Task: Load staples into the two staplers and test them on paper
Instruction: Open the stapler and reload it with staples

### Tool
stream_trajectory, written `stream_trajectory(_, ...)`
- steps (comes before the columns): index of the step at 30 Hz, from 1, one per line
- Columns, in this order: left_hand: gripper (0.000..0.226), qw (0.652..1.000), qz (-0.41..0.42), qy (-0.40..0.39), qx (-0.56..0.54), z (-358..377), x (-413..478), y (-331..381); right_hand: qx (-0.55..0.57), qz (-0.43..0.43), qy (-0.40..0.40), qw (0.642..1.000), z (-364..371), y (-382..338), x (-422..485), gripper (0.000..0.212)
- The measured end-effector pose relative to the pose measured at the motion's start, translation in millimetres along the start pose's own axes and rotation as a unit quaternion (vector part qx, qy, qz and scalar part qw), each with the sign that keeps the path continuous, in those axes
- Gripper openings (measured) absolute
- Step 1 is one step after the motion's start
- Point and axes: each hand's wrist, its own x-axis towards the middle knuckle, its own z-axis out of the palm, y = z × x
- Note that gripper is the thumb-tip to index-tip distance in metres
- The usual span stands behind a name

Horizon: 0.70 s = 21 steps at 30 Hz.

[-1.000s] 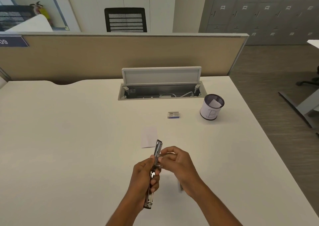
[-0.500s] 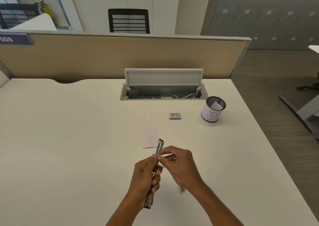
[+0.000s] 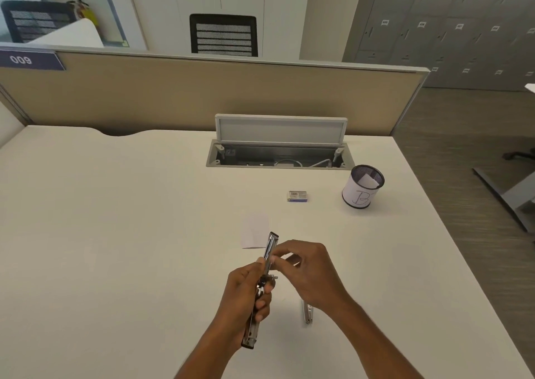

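My left hand (image 3: 246, 294) grips a metal stapler (image 3: 270, 248) that is swung fully open, its two halves in one long line above the desk. My right hand (image 3: 312, 271) pinches something small at the stapler's upper rail; the item between the fingertips is too small to make out. A second stapler (image 3: 307, 313) lies on the desk, mostly hidden under my right wrist. A small white paper (image 3: 254, 229) lies flat just beyond the open stapler. The staple box (image 3: 297, 196) sits farther back on the desk.
A mesh pen cup (image 3: 362, 191) with a white label marked B stands at the right back. An open cable tray (image 3: 279, 154) with its lid up is set into the white desk (image 3: 115, 233) by the beige partition. The desk's right edge drops to the floor.
My right hand's fingertips have slid slightly up along the stapler's rail. The left hand keeps the same grip; the view has shifted a little.
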Motion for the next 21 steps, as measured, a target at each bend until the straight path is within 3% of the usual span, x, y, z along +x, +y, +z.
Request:
stream_trajectory(3,0.037,0.999,-0.008,-0.011,-0.029,-3,2,-1,0.139,0.088,0.043,0.986,-3,3,-2,0.006)
stream_trajectory(6,0.037,0.998,-0.015,-0.007,-0.057,-9,3,-5,0.160,0.152,0.065,0.973,-6,14,-6,0.007)
stream_trajectory(12,0.041,0.993,-0.049,0.014,-0.109,-24,6,-14,-0.060,0.223,-0.110,0.967,11,40,-18,0.010)
stream_trajectory(21,0.043,0.988,-0.063,0.021,-0.143,-34,5,-13,-0.215,0.220,-0.125,0.943,28,51,-19,0.016)
